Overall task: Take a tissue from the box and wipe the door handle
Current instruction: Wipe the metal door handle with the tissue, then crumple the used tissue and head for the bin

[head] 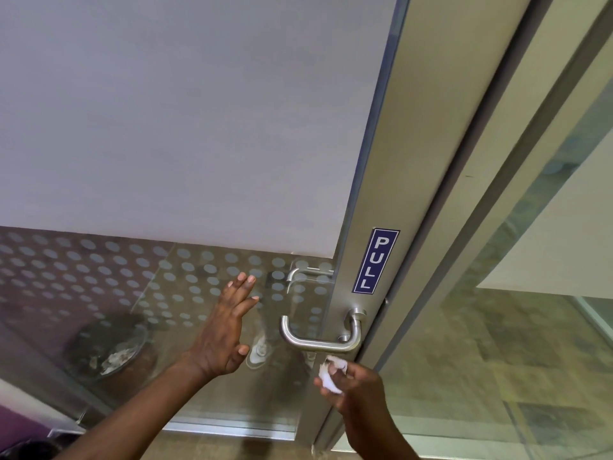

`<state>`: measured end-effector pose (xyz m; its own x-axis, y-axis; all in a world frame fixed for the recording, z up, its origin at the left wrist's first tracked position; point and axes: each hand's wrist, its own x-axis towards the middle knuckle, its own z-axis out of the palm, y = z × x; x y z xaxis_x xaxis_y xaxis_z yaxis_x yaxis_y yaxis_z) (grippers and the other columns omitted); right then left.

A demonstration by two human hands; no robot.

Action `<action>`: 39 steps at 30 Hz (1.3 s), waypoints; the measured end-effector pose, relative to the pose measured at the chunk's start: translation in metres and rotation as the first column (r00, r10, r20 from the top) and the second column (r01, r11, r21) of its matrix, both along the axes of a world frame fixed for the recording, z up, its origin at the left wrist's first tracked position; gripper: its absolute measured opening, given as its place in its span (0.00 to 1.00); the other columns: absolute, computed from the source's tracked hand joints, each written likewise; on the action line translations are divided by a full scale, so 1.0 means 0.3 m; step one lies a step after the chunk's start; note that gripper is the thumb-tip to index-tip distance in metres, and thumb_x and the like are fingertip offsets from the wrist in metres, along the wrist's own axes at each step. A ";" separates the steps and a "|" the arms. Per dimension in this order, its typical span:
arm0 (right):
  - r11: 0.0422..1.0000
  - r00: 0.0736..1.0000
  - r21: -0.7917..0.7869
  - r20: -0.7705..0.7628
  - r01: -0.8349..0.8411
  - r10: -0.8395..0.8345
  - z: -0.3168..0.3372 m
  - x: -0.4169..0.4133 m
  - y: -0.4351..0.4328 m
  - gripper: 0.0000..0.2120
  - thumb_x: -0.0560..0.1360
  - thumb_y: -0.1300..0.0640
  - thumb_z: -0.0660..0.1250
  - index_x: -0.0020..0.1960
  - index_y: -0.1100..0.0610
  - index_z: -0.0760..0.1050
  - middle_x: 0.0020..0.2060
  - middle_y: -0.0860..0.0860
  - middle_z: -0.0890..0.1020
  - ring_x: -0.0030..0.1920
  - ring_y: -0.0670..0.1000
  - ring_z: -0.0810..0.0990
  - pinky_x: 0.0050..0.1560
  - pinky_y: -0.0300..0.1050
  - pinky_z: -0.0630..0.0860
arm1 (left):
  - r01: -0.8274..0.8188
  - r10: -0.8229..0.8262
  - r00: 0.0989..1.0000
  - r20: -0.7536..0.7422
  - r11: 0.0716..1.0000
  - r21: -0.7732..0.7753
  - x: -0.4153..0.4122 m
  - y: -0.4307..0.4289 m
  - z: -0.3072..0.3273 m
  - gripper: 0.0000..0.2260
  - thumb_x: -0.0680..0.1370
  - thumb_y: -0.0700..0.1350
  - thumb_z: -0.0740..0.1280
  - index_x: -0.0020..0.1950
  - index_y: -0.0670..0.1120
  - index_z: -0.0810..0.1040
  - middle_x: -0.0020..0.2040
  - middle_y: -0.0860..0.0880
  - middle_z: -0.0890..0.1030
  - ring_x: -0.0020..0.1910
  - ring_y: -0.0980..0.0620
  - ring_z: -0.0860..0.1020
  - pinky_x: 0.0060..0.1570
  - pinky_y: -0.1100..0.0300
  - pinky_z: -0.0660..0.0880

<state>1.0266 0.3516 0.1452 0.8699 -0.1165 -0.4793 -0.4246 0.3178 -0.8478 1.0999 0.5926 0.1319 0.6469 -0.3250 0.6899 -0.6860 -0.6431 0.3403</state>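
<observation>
Left hand [223,330]: raised in front of the dotted glass panel [99,277], fingers spread and extended, palm toward the glass, holding nothing; whether the fingertips touch the pane cannot be told. It stands to the left of the door handle [318,340] and apart from it. The door handle is a brushed-metal lever whose long axis runs roughly horizontally, from its curved free end on the left to the pivot on the aluminium door frame [391,200] on the right, below a blue PULL sign [375,260]. Tissue [331,373]: crumpled into a white wad and pinched in the curled fingers of the right hand [351,383], which rises from the lower right with the wrist bent upward. The wad lies just beneath the right-hand part of the lever bar, very near or barely touching its underside. The right hand is the nearer one; the handle lies directly above its fingers, so the wipe probably calls for a short upward press, then travel leftward along the bar.
</observation>
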 end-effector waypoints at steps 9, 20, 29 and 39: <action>0.927 0.991 0.356 -0.099 0.116 -0.086 0.033 0.083 -0.034 0.17 0.74 0.77 0.52 0.48 0.64 0.77 0.41 0.59 0.82 0.43 0.57 0.80 0.43 0.46 0.77 | -0.082 0.082 0.996 -0.027 0.997 -0.001 -0.037 -0.034 0.001 0.33 0.80 0.64 0.41 0.68 0.39 0.65 0.76 0.38 0.59 0.76 0.37 0.56 0.74 0.43 0.53; 0.844 0.969 0.496 0.017 0.205 -0.245 0.009 0.081 -0.154 0.11 0.78 0.70 0.55 0.49 0.64 0.75 0.43 0.58 0.79 0.37 0.52 0.80 0.33 0.36 0.80 | -0.144 0.144 0.989 -0.017 0.990 0.009 -0.098 -0.061 0.006 0.32 0.80 0.64 0.41 0.67 0.39 0.65 0.75 0.38 0.60 0.76 0.37 0.57 0.73 0.41 0.57; 0.976 0.948 0.173 0.310 -0.130 0.071 0.110 -0.011 -0.027 0.09 0.75 0.64 0.61 0.52 0.62 0.77 0.35 0.55 0.85 0.28 0.49 0.79 0.24 0.36 0.70 | -0.281 0.264 0.959 0.104 0.934 0.219 -0.167 -0.027 -0.010 0.27 0.81 0.60 0.47 0.66 0.41 0.68 0.75 0.37 0.61 0.76 0.37 0.57 0.69 0.39 0.62; 0.923 0.865 -0.043 0.336 -0.382 0.374 0.139 0.043 0.530 0.13 0.65 0.75 0.71 0.29 0.59 0.79 0.29 0.53 0.85 0.29 0.48 0.81 0.27 0.35 0.75 | -0.657 0.656 0.744 0.125 0.688 0.308 -0.325 0.309 0.005 0.31 0.73 0.56 0.65 0.72 0.44 0.64 0.77 0.40 0.57 0.76 0.32 0.53 0.70 0.39 0.60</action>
